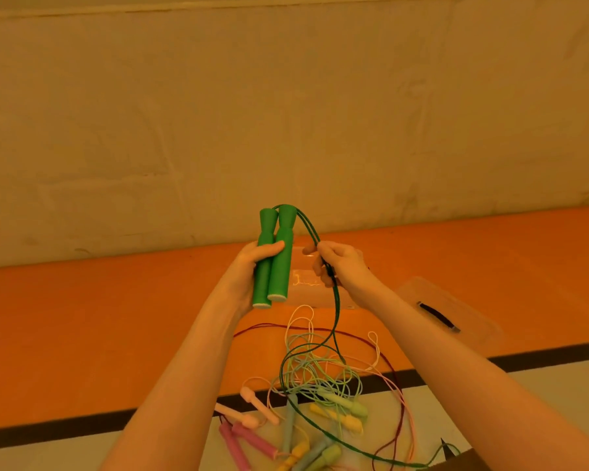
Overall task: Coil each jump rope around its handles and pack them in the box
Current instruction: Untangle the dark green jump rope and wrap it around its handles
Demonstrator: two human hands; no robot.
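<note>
Green handles (273, 258) and green cord (335, 311); pastel pink, yellow, blue ropes (306, 430); orange floor (116, 317).

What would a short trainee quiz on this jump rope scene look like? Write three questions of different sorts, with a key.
1. True or false: the left hand grips both green handles side by side.
2. Multiple choice: what does the right hand pinch? A) a pink handle B) the green rope C) the box lid
3. Fill in: the other ropes lie in a tangled ___ on the floor below the hands.

Key: 1 true. 2 B. 3 pile. The clear box sits behind the hands, and its lid lies to the right.
</note>
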